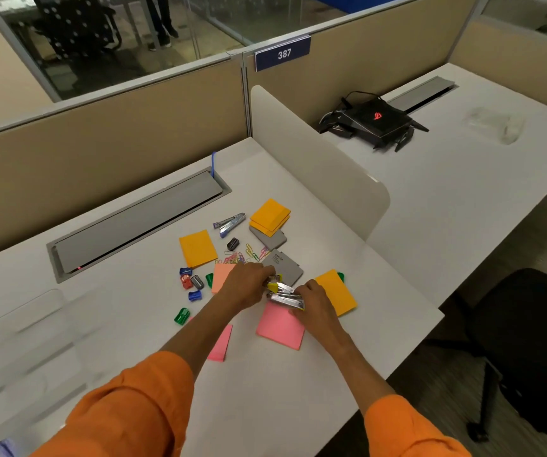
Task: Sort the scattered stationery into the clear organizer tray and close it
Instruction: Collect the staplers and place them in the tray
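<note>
Stationery lies scattered over the white desk. My left hand and my right hand meet over the pile, both gripping a small yellow and silver stapler, possibly two pressed together. A pink sticky pad lies under them. Around it are orange sticky pads, a blue and silver stapler, coloured paper clips, grey boxes and several small sharpeners. A blurred clear organizer tray sits at the left of the desk.
A grey cable hatch runs along the back of the desk. A white divider stands to the right, with a black router beyond it. A black chair stands at the right.
</note>
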A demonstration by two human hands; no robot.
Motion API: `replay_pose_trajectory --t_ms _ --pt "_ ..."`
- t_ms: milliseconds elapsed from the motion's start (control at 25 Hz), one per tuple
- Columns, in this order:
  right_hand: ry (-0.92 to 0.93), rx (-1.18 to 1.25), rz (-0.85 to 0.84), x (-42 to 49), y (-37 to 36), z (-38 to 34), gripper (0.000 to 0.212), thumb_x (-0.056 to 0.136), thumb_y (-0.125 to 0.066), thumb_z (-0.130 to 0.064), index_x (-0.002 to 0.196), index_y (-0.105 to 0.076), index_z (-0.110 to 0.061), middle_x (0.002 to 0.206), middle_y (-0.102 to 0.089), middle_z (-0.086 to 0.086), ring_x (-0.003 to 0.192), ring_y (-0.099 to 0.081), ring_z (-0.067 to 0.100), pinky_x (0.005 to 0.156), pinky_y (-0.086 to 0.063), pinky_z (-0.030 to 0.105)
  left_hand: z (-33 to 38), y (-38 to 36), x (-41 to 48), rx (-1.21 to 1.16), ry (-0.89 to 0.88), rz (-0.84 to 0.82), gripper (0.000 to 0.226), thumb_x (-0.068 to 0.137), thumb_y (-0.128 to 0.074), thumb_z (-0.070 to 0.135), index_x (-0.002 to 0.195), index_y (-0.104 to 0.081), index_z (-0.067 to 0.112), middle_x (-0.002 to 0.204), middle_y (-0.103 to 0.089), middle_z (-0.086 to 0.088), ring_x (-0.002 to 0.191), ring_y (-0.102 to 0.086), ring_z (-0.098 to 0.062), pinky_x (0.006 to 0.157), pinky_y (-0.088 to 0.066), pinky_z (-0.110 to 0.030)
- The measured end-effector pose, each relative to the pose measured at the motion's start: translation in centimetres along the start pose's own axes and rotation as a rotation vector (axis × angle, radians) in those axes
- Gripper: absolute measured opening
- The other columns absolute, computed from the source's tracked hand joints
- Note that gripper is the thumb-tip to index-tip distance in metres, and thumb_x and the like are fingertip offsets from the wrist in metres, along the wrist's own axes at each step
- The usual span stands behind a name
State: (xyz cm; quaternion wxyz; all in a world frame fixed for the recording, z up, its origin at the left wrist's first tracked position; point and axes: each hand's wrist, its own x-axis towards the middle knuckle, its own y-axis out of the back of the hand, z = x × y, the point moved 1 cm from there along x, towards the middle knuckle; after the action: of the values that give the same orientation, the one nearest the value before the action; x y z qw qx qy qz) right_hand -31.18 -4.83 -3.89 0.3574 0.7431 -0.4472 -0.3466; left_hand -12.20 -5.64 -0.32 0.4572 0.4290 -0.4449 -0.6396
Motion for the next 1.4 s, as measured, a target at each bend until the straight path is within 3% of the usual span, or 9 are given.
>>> replay_pose_trajectory --t_ms 80,240,440,560,760,960,1120,1280,1400 --pt "0.037 -0.012 -0.005 0.1 0.0 0.3 0.031 0.084 -0.067 -0.019 0.114 -0.061 -0.011 0.112 -0.055 0.008 0.104 -0.051 0.025 0.077 -0.045 0.033 0.3 -0.3 0.7 0.068 -0.026 -0.017 0.021 0.087 -0.060 0.019 0.107 -0.060 0.023 0.094 -0.066 -0.004 0.089 -0.061 -0.024 0.070 -0.034 -0.033" --pt "0.091 -0.028 0.003 0.0 -0.2 1.2 0.024 0.086 -0.062 -0.015 0.109 -0.062 -0.012 0.106 -0.055 0.008 0.096 -0.053 0.024 0.069 -0.038 0.028 1.0 -0.9 1.7 0.137 -0.047 -0.048 0.019 0.085 -0.062 0.020 0.103 -0.061 0.023 0.093 -0.065 -0.002 0.091 -0.061 -0.024 0.083 -0.039 -0.037" --pt "0.134 -0.017 0.063 -0.9 0.1 2.2 0.023 0.085 -0.063 -0.011 0.108 -0.062 -0.010 0.110 -0.055 0.010 0.095 -0.053 0.026 0.073 -0.045 0.035 1.7 -1.5 2.2 0.259 -0.089 -0.054 0.025 0.082 -0.068 0.025 0.105 -0.061 0.018 0.101 -0.064 -0.005 0.099 -0.059 -0.026 0.088 -0.039 -0.039" --pt "0.170 0.021 0.104 -1.5 0.1 3.3 0.025 0.084 -0.065 -0.012 0.109 -0.062 -0.013 0.109 -0.056 0.007 0.093 -0.053 0.025 0.074 -0.045 0.032 1.6 -1.8 2.0 0.278 -0.123 -0.008 0.022 0.084 -0.067 0.021 0.105 -0.062 0.017 0.102 -0.063 -0.005 0.100 -0.058 -0.025 0.084 -0.038 -0.037" --pt "0.204 0.113 0.185 -1.5 0.9 4.1 0.022 0.084 -0.069 -0.017 0.105 -0.064 -0.014 0.099 -0.056 0.001 0.085 -0.053 0.014 0.071 -0.033 0.012 0.8 -1.7 0.7 0.230 -0.130 0.115 0.022 0.070 -0.076 0.017 0.087 -0.063 0.021 0.081 -0.062 0.001 0.076 -0.060 -0.022 0.066 -0.040 -0.034" --pt "0.040 0.487 0.216 -0.2 2.2 1.9 0.017 0.082 -0.074 -0.020 0.096 -0.066 -0.015 0.090 -0.061 -0.005 0.076 -0.055 0.003 0.062 -0.041 0.008 -1.5 0.5 0.0 -0.145 0.138 0.330 0.017 0.083 -0.062 0.014 0.101 -0.063 0.015 0.092 -0.062 -0.004 0.085 -0.055 -0.023 0.072 -0.039 -0.037" --pt "-0.270 0.964 0.006 1.5 2.7 -1.6 0.017 0.086 -0.069 -0.026 0.099 -0.068 -0.014 0.095 -0.068 0.005 0.077 -0.060 0.014 0.066 -0.051 0.021 -4.4 1.6 -0.7 -0.634 0.442 0.436 0.019 0.093 -0.060 0.023 0.102 -0.060 0.007 0.098 -0.055 -0.009 0.085 -0.049 -0.020 0.069 -0.038 -0.032" --pt "-0.264 1.260 -0.206 4.1 2.9 -4.7 0.021 0.092 -0.060 -0.015 0.106 -0.064 0.000 0.101 -0.067 0.016 0.084 -0.061 0.025 0.079 -0.054 0.035 -6.3 3.1 -1.7 -1.012 0.599 0.474 0.036 0.094 -0.051 0.041 0.078 -0.057 0.009 0.077 -0.052 -0.009 0.072 -0.049 -0.018 0.064 -0.039 -0.031" --pt "-0.248 1.301 -0.349 6.7 2.9 -7.2 0.027 0.091 -0.059 -0.002 0.117 -0.054 0.003 0.097 -0.061 0.014 0.087 -0.063 0.031 0.086 -0.054 0.042 -7.4 3.9 -2.2 -1.394 0.763 0.437 0.029 0.098 -0.048 0.039 0.092 -0.060 0.014 0.085 -0.067 -0.009 0.077 -0.062 -0.023 0.067 -0.051 -0.032"
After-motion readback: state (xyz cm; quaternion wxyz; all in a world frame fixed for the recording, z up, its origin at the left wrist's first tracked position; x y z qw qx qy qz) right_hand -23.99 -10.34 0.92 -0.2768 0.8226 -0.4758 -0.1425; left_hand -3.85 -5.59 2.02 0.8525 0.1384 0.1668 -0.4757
